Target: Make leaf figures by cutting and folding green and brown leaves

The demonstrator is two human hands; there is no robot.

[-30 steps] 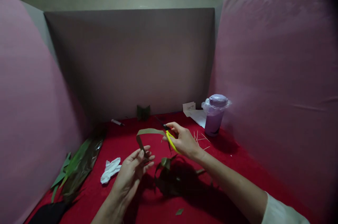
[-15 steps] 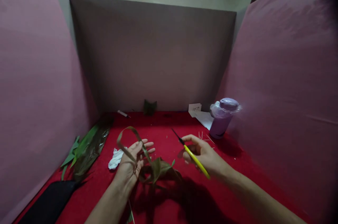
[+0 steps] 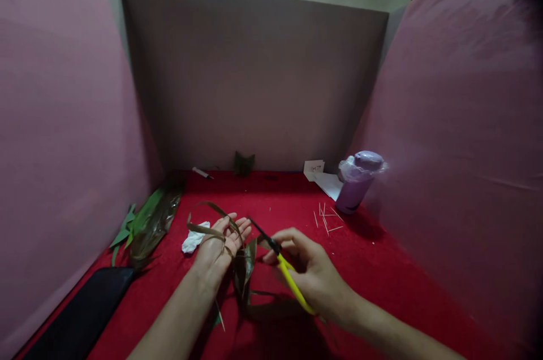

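A thin looped strip of olive-green leaf (image 3: pixel 206 223) is draped across the left hand (image 3: pixel 220 245), its fingers (image 3: pixel 237 230) extended and loosely spread. Yellow-handled scissors with dark blades (image 3: pixel 278 264) are gripped in the closed right hand (image 3: pixel 316 278), blade tip near the left fingertips.

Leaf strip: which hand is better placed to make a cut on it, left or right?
Right, most likely. The right hand grips the yellow scissors, blade tip pointing at the leaf strip. The left hand is busy holding that looped strip, palm up.
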